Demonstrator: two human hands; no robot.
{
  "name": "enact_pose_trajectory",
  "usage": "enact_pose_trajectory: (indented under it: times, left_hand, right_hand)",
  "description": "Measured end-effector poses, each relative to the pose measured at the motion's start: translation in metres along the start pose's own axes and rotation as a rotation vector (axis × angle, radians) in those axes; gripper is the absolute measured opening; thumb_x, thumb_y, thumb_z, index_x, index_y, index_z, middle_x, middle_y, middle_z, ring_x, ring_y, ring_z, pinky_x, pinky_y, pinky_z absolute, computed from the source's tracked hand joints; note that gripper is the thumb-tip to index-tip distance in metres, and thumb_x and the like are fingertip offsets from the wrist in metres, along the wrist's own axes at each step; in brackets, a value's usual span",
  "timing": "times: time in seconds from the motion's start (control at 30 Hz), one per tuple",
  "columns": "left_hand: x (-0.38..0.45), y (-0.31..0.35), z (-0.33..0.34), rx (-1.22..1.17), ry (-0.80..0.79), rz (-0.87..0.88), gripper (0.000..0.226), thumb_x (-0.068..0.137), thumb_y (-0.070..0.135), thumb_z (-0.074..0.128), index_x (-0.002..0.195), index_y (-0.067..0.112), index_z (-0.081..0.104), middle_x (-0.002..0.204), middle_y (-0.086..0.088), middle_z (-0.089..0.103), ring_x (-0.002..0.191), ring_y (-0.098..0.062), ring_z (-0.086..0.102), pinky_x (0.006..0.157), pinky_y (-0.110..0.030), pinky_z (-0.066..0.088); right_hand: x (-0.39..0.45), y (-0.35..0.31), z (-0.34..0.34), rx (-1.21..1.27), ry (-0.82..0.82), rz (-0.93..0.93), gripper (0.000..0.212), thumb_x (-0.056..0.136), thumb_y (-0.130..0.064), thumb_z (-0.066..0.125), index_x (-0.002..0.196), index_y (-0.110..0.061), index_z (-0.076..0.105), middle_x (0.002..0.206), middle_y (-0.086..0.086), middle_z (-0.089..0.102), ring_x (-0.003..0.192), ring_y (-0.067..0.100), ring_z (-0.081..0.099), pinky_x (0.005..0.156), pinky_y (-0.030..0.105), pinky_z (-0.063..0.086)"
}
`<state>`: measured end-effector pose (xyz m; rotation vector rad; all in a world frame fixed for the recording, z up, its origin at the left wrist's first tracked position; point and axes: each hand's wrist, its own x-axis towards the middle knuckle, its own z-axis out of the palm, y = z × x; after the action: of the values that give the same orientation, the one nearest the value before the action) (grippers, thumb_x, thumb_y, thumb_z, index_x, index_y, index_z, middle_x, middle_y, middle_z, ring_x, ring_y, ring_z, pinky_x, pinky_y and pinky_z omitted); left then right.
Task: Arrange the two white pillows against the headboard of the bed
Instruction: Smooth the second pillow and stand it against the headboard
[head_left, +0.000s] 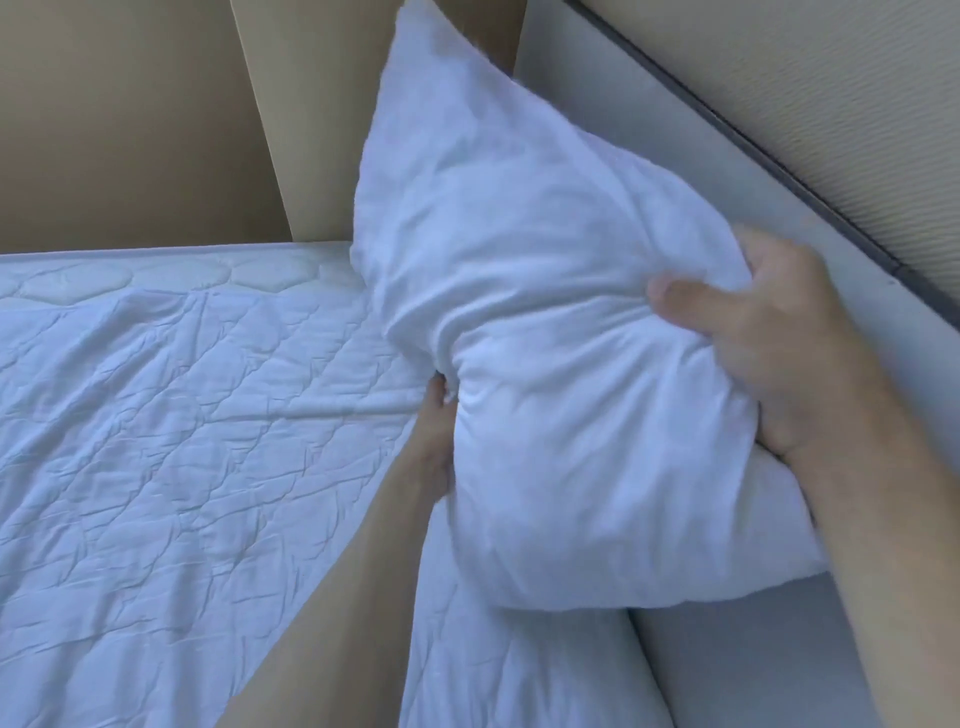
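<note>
One white pillow (519, 322) is held up over the right side of the bed, tilted, its far corner pointing up toward the wall. My left hand (434, 436) grips its left edge from below, fingers mostly hidden behind the fabric. My right hand (753, 338) clutches its right edge, thumb pressed into the cover. The pale headboard (649, 171) runs diagonally behind the pillow on the right. A second pillow is not in view.
The mattress (182, 249) carries a wrinkled white quilted cover (182, 415) stretching left. Beige walls (119, 119) rise beyond the bed. A textured beige wall panel (831, 104) with a dark strip sits above the headboard.
</note>
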<state>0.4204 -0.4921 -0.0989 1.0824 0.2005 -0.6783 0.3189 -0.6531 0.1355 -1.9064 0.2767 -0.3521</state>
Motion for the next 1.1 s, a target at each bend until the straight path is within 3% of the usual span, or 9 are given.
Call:
enact_pose_trajectory:
  times: [0.1, 0.2, 0.27, 0.4, 0.5, 0.67, 0.83, 1.0, 1.1]
  left_hand:
    - [-0.021, -0.057, 0.0, 0.172, 0.104, 0.002, 0.064, 0.074, 0.045, 0.084, 0.131, 0.03, 0.058, 0.117, -0.003, 0.073, 0.091, -0.015, 0.075, 0.066, -0.028, 0.06]
    - [-0.034, -0.101, -0.021, 0.185, 0.281, -0.063, 0.072, 0.084, 0.037, 0.074, 0.147, 0.038, 0.038, 0.139, 0.008, 0.057, 0.117, -0.018, 0.063, 0.097, -0.042, 0.053]
    - [-0.039, -0.102, -0.028, 0.202, 0.325, -0.154, 0.091, 0.084, 0.053, 0.068, 0.156, 0.041, 0.015, 0.155, 0.009, 0.037, 0.134, -0.024, 0.051, 0.109, -0.048, 0.045]
    - [-0.035, -0.089, -0.025, 0.176, 0.315, -0.114, 0.081, 0.074, 0.055, 0.065, 0.146, 0.028, 0.04, 0.132, 0.002, 0.062, 0.111, -0.021, 0.066, 0.094, -0.045, 0.055]
    - [-0.013, -0.08, -0.03, 0.124, 0.333, -0.09, 0.079, 0.07, 0.054, 0.065, 0.143, 0.03, 0.044, 0.137, 0.002, 0.061, 0.119, -0.024, 0.065, 0.103, -0.048, 0.052]
    - [0.049, -0.095, -0.052, 0.065, 0.297, -0.055, 0.094, 0.065, 0.066, 0.077, 0.146, 0.032, 0.047, 0.149, 0.004, 0.056, 0.128, -0.023, 0.062, 0.105, -0.05, 0.051]
    - [0.041, -0.065, -0.03, 0.074, 0.271, 0.012, 0.061, 0.079, 0.025, 0.075, 0.136, 0.033, 0.054, 0.132, 0.009, 0.066, 0.112, -0.016, 0.07, 0.094, -0.043, 0.059]
    - [0.063, -0.031, -0.026, 0.032, 0.532, 0.293, 0.056, 0.087, 0.009, 0.075, 0.138, 0.023, 0.057, 0.119, 0.01, 0.066, 0.092, -0.006, 0.067, 0.07, -0.019, 0.053]
    - [0.085, -0.015, -0.025, 0.15, 0.524, 0.32, 0.054, 0.091, 0.003, 0.069, 0.139, 0.017, 0.049, 0.125, 0.0, 0.054, 0.103, -0.014, 0.054, 0.073, -0.012, 0.045]
  right_hand:
    - [-0.017, 0.069, -0.005, -0.336, -0.013, 0.181, 0.023, 0.09, -0.005, 0.063, 0.104, -0.022, 0.067, 0.106, 0.0, 0.075, 0.097, 0.016, 0.071, 0.089, 0.035, 0.057]
    - [-0.017, 0.104, -0.004, -0.724, -0.194, 0.298, 0.026, 0.092, -0.022, 0.058, 0.118, -0.023, 0.059, 0.12, 0.0, 0.066, 0.114, 0.024, 0.061, 0.097, 0.041, 0.048]
    - [-0.01, 0.101, 0.002, -0.754, -0.185, 0.346, 0.025, 0.093, -0.036, 0.055, 0.115, -0.023, 0.057, 0.119, -0.001, 0.064, 0.113, 0.026, 0.06, 0.094, 0.041, 0.048]
    - [0.031, 0.077, 0.032, -0.909, -0.078, 0.258, 0.045, 0.094, -0.049, 0.05, 0.119, -0.012, 0.047, 0.127, 0.015, 0.056, 0.116, 0.035, 0.054, 0.085, 0.04, 0.045]
    - [0.088, 0.07, 0.061, -0.876, 0.001, 0.172, 0.04, 0.095, -0.047, 0.051, 0.105, -0.009, 0.04, 0.122, 0.021, 0.053, 0.104, 0.038, 0.054, 0.074, 0.036, 0.041]
    - [0.17, 0.099, 0.097, -0.7, -0.01, 0.253, 0.08, 0.082, -0.061, 0.061, 0.134, -0.003, 0.042, 0.136, 0.014, 0.053, 0.12, 0.034, 0.055, 0.079, 0.032, 0.042]
    - [0.212, 0.124, 0.107, -0.6, -0.035, 0.282, 0.056, 0.069, -0.038, 0.075, 0.116, -0.011, 0.061, 0.121, 0.009, 0.067, 0.104, 0.032, 0.064, 0.085, 0.033, 0.053]
    - [0.246, 0.075, 0.09, -0.665, 0.334, -0.141, 0.016, 0.089, -0.019, 0.053, 0.097, -0.006, 0.057, 0.115, 0.022, 0.058, 0.104, 0.035, 0.055, 0.087, 0.037, 0.043]
    - [0.255, 0.073, 0.099, -0.826, 0.316, -0.138, 0.033, 0.1, -0.016, 0.043, 0.126, 0.002, 0.049, 0.136, 0.023, 0.051, 0.126, 0.037, 0.045, 0.098, 0.039, 0.036]
